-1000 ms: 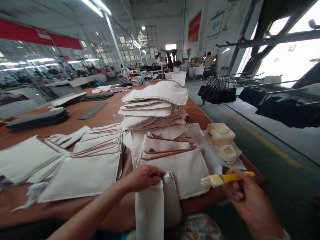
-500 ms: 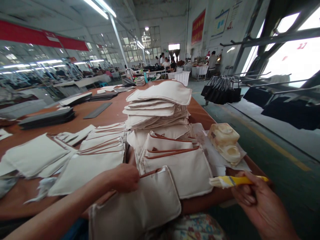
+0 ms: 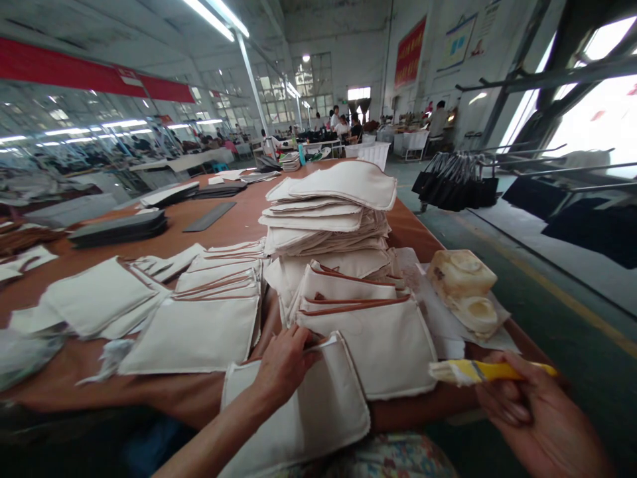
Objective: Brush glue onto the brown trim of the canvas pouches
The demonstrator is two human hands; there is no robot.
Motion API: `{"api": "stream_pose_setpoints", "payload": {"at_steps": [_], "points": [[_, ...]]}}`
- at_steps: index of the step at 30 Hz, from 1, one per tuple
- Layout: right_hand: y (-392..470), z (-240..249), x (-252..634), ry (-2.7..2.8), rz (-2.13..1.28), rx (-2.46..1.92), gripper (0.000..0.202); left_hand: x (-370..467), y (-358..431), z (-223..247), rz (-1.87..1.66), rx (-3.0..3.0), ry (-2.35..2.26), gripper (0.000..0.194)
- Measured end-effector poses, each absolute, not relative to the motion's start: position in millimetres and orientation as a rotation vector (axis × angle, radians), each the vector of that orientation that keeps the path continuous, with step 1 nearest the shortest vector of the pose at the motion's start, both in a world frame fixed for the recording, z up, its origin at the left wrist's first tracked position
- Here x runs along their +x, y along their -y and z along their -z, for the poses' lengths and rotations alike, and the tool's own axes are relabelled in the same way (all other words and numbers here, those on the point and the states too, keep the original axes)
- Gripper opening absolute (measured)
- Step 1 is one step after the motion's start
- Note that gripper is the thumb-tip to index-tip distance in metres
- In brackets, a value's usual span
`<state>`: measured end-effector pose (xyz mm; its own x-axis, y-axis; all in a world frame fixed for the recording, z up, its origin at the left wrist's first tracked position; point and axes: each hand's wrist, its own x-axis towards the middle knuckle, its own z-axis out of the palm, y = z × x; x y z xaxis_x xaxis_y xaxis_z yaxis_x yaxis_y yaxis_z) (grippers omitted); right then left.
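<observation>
My left hand [image 3: 286, 365] is closed on the brown-trimmed top edge of a cream fabric pouch [image 3: 318, 411] at the table's front edge, close to my lap. The fingertips are partly hidden behind that edge. On the right, my right hand [image 3: 527, 398] grips a yellow-handled paintbrush [image 3: 492, 370], its pale bristles pointing left. Just behind the held pouch lie more cream pouches [image 3: 368, 345] with brown-edged openings. A stained, whitish plastic container [image 3: 462, 279] with an open top stands on paper near the brush.
A tall stack of cream pieces [image 3: 328, 206] rises mid-table. More pouches [image 3: 194, 335] lie spread to the left, with dark grey sheets [image 3: 119, 227] behind them. The brown table [image 3: 418, 232] ends at the right beside the floor. Black items hang on a rack [image 3: 455, 179]; people sit far back.
My left hand has shifted right along the pouch's top edge, and the pouch has tilted. The right hand still holds the brush. The whole view has swung slightly left.
</observation>
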<state>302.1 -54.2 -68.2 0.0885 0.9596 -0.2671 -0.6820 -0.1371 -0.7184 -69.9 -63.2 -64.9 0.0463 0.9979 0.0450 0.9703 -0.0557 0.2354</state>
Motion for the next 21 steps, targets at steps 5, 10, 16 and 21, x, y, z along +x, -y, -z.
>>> {"api": "stream_pose_setpoints", "payload": {"at_steps": [5,10,16,21], "points": [[53.4,76.5,301.3,0.437,-1.53,-0.846,0.038,-68.2,84.2,88.5,-0.628,2.563,-2.038,0.009],[52.7,74.0,302.2,0.432,-1.486,-0.917,0.038,-60.8,110.6,87.5,-1.03,2.864,-1.7,0.015],[55.0,63.6,292.2,0.364,-1.534,-0.887,0.033,-58.0,94.3,71.6,-0.828,2.632,-1.53,0.008],[57.0,67.6,296.3,0.339,-1.538,-0.88,0.038,-61.0,83.3,74.6,-0.548,2.674,-1.524,0.014]]}}
